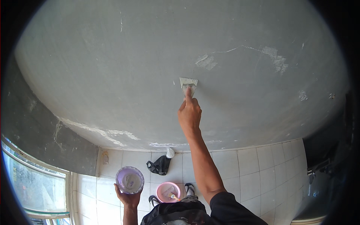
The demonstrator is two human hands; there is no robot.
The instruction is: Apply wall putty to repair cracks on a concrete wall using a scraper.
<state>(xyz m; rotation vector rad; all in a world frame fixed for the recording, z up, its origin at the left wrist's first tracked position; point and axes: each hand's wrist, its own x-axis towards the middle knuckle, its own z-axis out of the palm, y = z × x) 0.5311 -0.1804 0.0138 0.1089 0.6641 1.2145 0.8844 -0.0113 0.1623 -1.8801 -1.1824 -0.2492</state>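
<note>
- Grey wall (pixel 258 105) is noted above white floor tiles (pixel 232 168).
- Purple bowl (pixel 120 176) is gripped at lower left in the left hand (pixel 130 199); the fingers beneath are hidden.
- Scraper (pixel 188 81) is gripped in the right hand (pixel 190 113), index finger extended along it; its long axis is set near upright, wide end away. Contact with the wall cannot be confirmed.
- Pale patch (pixel 206 62) is found beyond, up and right of the scraper, nearer the right hand.
</note>
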